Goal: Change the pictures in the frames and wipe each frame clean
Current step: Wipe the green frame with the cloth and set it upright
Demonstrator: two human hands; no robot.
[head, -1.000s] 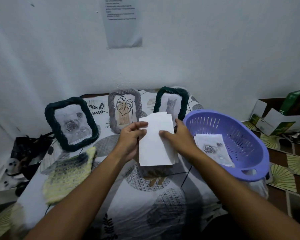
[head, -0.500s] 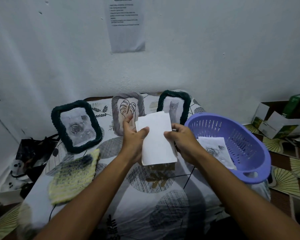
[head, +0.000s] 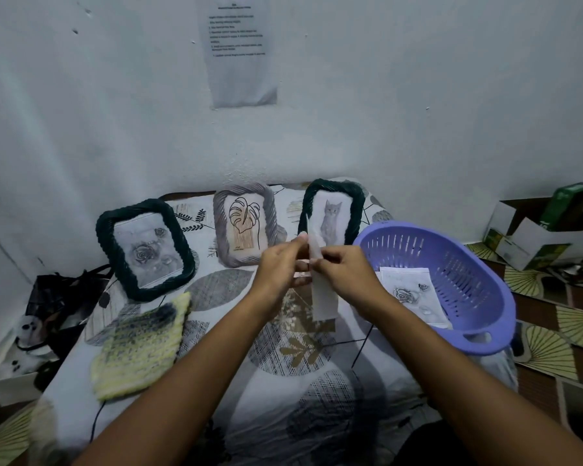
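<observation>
Bench (head: 317,398): covered by a leaf-patterned cloth; everything for the task is laid on it.
Cloth (head: 142,348): a yellow knitted cloth lies flat at the near left, touched by neither hand, probably kept within reach for the wiping.
Left hand (head: 280,269): raised above the middle of the bench, fingers curled, the sheets pinched at their upper left edge.
Right hand (head: 347,274): just beside the left, fingers curled, the same sheets pinched from the right.
Sheets (head: 322,290): white paper held upright and turned nearly edge-on to the camera, so the printed side cannot be read; the two-handed pinch looks suited to fanning or separating one picture from the rest, as a judgement only.
Basket (head: 485,297): a purple slotted basket sits at the right of the bench, touching nothing in the hands; it seems to serve as a store for pictures.
Rose print (head: 411,294): lies loose inside the basket, on top of other paper.
Left frame (head: 143,250): dark green, propped tilted at the back left, a rose picture inside.
Middle frame (head: 246,227): grey, propped near the wall, a leaf drawing inside.
Right frame (head: 332,213): dark green, propped behind the hands, a cat picture inside; its lower part is hidden by them.
Stage: all three frames stand filled and closed, so a replacement picture appears to be in the choosing.
</observation>
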